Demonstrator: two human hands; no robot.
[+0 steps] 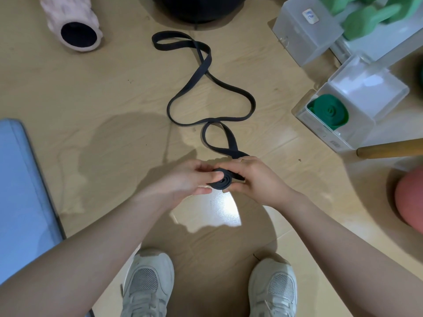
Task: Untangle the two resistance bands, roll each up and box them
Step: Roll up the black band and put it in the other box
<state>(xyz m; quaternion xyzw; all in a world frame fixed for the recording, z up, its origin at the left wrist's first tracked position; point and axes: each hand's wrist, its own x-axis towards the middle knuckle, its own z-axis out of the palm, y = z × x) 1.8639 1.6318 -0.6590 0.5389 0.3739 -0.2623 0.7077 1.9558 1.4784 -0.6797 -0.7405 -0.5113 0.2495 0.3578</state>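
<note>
Two hands pinch one small coil of the black band (220,179): left hand (183,179) and right hand (254,179) fingers curl round it; its loose length trails beyond the fingertips. One green band (329,112) sits rolled in one clear box (357,115)

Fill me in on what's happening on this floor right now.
A person is rolling up the black resistance band. Both hands hold a small coil at its near end: the left hand pinches one side, the right hand grips the other. Most of the band lies unrolled in loose loops across the floor. The green band is already rolled and sits in a clear box on the right. A second clear box lies behind it.
</note>
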